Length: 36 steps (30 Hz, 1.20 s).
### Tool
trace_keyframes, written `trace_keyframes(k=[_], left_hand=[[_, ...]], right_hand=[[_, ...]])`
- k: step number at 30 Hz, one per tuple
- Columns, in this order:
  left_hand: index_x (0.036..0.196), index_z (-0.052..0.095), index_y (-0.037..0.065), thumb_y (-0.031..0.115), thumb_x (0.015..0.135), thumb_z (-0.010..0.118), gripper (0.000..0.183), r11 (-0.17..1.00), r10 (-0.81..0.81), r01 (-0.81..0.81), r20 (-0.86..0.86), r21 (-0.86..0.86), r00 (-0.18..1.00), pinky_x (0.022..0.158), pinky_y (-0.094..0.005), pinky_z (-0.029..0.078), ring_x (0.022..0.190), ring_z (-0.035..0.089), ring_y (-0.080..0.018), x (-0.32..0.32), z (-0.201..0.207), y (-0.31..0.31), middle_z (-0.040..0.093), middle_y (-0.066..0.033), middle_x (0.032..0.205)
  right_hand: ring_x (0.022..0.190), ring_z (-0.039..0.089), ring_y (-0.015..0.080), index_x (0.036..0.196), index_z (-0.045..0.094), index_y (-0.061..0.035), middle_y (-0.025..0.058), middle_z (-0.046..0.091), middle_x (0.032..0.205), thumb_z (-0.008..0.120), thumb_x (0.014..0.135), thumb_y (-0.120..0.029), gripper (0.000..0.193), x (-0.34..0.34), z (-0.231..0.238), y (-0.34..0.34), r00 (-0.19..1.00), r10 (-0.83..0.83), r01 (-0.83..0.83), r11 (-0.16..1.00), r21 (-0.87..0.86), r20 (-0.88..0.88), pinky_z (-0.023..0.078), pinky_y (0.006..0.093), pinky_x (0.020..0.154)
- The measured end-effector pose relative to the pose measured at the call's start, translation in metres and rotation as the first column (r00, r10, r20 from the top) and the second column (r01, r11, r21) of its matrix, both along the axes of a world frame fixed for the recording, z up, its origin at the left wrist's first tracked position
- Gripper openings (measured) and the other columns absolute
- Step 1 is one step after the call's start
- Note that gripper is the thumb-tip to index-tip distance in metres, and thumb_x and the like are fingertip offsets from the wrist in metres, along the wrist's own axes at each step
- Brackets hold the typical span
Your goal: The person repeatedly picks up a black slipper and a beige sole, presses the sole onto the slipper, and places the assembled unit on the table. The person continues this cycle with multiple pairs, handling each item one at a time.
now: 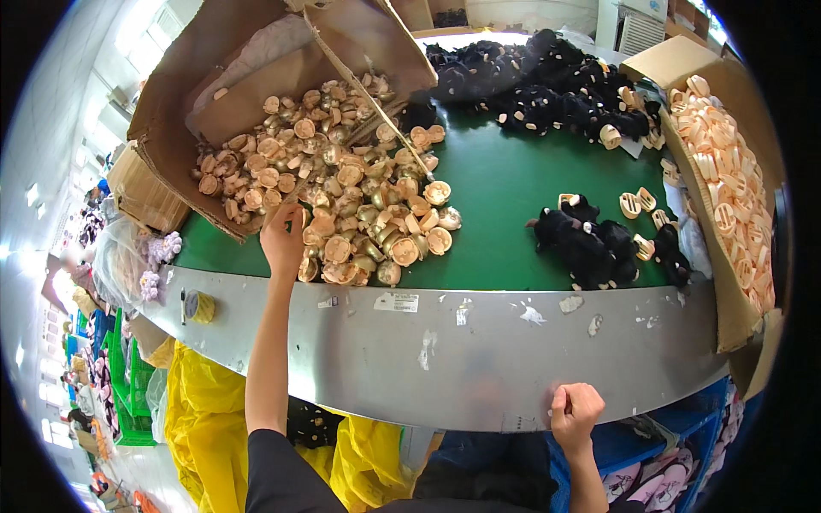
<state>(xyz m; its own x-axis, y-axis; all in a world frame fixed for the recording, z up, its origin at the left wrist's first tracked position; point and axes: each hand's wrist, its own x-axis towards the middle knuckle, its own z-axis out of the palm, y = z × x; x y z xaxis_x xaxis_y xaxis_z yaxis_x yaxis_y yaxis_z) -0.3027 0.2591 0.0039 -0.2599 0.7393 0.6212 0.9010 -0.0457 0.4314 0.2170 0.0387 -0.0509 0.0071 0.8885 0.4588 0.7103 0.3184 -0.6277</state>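
Note:
My left hand (283, 235) reaches to the near edge of a tipped cardboard box (184, 184), beside a heap of round peach plastic pieces (349, 175), some with shiny gold or silver domed backs. Its fingers are bent together; what they hold, if anything, is hidden. My right hand (578, 408) is curled into a fist over the front edge of the metal table (479, 342). Whatever may be inside that fist cannot be made out. Beyond it, small black plush pieces (581, 248) lie on the green surface (505, 197) with loose slotted oval peach pieces (630, 204).
A large pile of black plush pieces (547, 85) covers the back of the table. At the right stands a cardboard box (723, 316) full of slotted peach pieces (718, 171). A tape roll (200, 306) sits at the left edge. Yellow bags (201, 410) hang below.

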Motion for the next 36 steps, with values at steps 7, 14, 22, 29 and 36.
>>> trace_keyframes(k=[7, 14, 22, 29, 36], left_hand=[[0.115, 0.069, 0.007, 0.025, 0.087, 0.076, 0.034, 0.980, 0.091, -0.092, -0.014, -0.175, 0.996, 0.076, -0.0407, 0.058, 0.085, 0.073, -0.0280, -0.018, -0.026, -0.015, 0.075, -0.0127, 0.093], [0.106, 0.073, 0.004, 0.035, 0.085, 0.078, 0.037, 0.908, 0.107, -0.103, -0.012, -0.406, 0.994, 0.075, -0.0437, 0.058, 0.087, 0.074, -0.0323, 0.004, -0.025, -0.009, 0.077, -0.0136, 0.093], [0.094, 0.071, 0.000, 0.028, 0.094, 0.074, 0.029, 0.996, 0.049, -0.042, 0.075, -0.080, 0.996, 0.068, -0.0353, 0.052, 0.071, 0.069, -0.0231, 0.038, 0.011, -0.025, 0.073, -0.0104, 0.079], [0.086, 0.071, 0.001, 0.011, 0.091, 0.077, 0.013, 0.653, -0.354, 0.735, 0.784, -0.183, 0.510, 0.066, -0.0218, 0.046, 0.073, 0.059, -0.0055, 0.231, 0.036, -0.157, 0.070, 0.0001, 0.079], [0.100, 0.072, 0.005, 0.009, 0.082, 0.080, 0.020, 0.341, -0.893, 0.896, 0.201, -0.284, 0.403, 0.089, -0.0392, 0.048, 0.103, 0.062, -0.0278, 0.330, 0.035, -0.164, 0.068, -0.0104, 0.107]], right_hand=[[0.053, 0.050, 0.0277, 0.072, 0.061, -0.0058, 0.0070, 0.052, 0.058, 0.065, 0.085, -0.010, 0.015, -0.002, 0.000, 0.000, 1.000, 0.028, -0.028, 1.000, 0.010, -0.009, 0.038, 0.0405, 0.053], [0.053, 0.050, 0.0275, 0.072, 0.062, -0.0057, 0.0068, 0.052, 0.057, 0.064, 0.085, -0.011, 0.014, -0.003, 0.000, -0.001, 1.000, 0.021, -0.022, 0.998, 0.051, 0.010, 0.039, 0.0405, 0.053], [0.053, 0.051, 0.0268, 0.073, 0.062, -0.0062, 0.0068, 0.054, 0.059, 0.066, 0.085, -0.008, 0.012, 0.001, -0.001, -0.003, 0.998, -0.020, 0.025, 0.997, 0.074, -0.064, 0.040, 0.0395, 0.053], [0.082, 0.066, 0.0238, 0.142, 0.047, -0.0078, 0.0198, 0.057, 0.128, 0.077, 0.079, -0.004, 0.070, -0.030, 0.019, 0.004, 0.850, 0.348, -0.331, 0.937, 0.112, -0.395, 0.057, 0.0359, 0.081], [0.109, 0.065, 0.0311, 0.144, 0.046, -0.0080, 0.0190, 0.059, 0.126, 0.076, 0.081, -0.003, 0.070, 0.007, 0.021, 0.011, 0.741, 0.371, -0.483, 0.874, -0.060, -0.559, 0.054, 0.0382, 0.092]])
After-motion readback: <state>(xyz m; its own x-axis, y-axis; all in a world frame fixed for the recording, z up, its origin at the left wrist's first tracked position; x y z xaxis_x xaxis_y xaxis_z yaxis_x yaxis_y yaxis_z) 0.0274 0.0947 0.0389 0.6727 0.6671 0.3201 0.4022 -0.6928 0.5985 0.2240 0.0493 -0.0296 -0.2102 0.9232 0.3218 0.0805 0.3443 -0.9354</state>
